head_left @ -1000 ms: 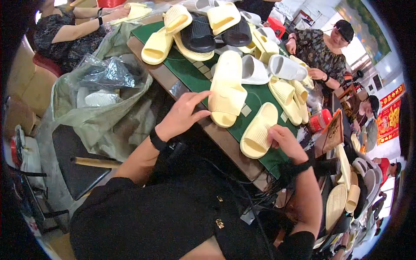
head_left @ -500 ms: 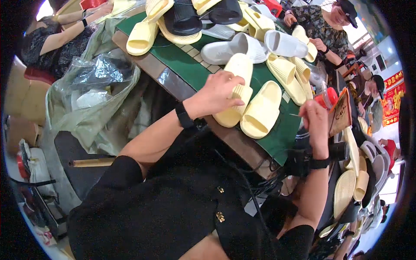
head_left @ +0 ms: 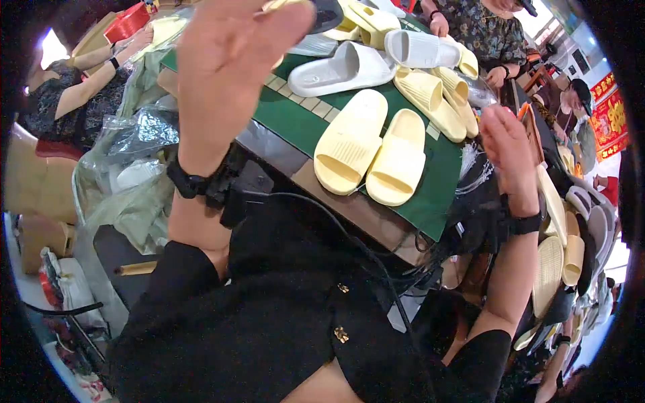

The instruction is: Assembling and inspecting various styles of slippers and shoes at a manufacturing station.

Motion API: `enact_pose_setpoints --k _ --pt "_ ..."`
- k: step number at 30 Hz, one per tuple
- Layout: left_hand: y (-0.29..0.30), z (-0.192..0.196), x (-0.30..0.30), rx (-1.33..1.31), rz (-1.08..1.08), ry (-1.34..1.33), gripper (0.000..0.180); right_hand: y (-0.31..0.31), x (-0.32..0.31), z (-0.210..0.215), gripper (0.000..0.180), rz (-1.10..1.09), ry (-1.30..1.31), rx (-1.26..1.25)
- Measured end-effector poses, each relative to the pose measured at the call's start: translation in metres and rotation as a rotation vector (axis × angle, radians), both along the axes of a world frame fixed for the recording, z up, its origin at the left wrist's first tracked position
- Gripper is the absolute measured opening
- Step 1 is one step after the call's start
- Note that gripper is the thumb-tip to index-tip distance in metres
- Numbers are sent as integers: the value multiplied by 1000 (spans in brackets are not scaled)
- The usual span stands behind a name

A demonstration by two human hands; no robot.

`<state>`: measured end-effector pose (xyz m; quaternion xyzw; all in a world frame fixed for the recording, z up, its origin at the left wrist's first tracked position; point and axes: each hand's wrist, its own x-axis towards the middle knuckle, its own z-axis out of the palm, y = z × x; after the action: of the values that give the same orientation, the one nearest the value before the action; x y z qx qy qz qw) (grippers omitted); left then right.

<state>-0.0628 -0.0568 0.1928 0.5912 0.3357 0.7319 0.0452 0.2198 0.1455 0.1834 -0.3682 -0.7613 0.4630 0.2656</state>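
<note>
Both hands are raised off the table and hold nothing. The left hand (head_left: pixel 232 60) is lifted close to the camera, fingers together and loosely extended, palm empty. The right hand (head_left: pixel 508 151) is up at the table's right edge, fingers open and slack. Between them, below both palms and apart from them, two yellow slides (head_left: pixel 371 156) lie side by side, touching, on the green mat (head_left: pixel 440 195). A white slide (head_left: pixel 339 68) lies beyond them.

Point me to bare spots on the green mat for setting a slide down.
Free: green mat left of the yellow pair, below the white slide; also the strip right of the pair. Crowded: far end, slides packed.
</note>
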Motion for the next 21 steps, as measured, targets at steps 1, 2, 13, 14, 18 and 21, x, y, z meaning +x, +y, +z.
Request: enact_pose_setpoints --k 1,2,13,14,18,21 --pt "3 0 -1 3 9 13 41 0 -6 -5 28 23 -34 -14" --pt "13 -8 -3 -111 89 187 35 -4 -15 -9 29 58 -64 -6" --pt "78 -99 14 -713 -52 452 26 -8 -66 -44 21 287 -189 59" --pt "83 -103 7 -683 -56 442 25 -5 -63 -40 18 329 -111 -24" --pt "101 -107 -16 -768 -323 87 34 22 -47 -46 19 355 154 -231" --pt "119 -110 -17 -765 -471 -118 33 47 -39 -63 21 348 299 -286"
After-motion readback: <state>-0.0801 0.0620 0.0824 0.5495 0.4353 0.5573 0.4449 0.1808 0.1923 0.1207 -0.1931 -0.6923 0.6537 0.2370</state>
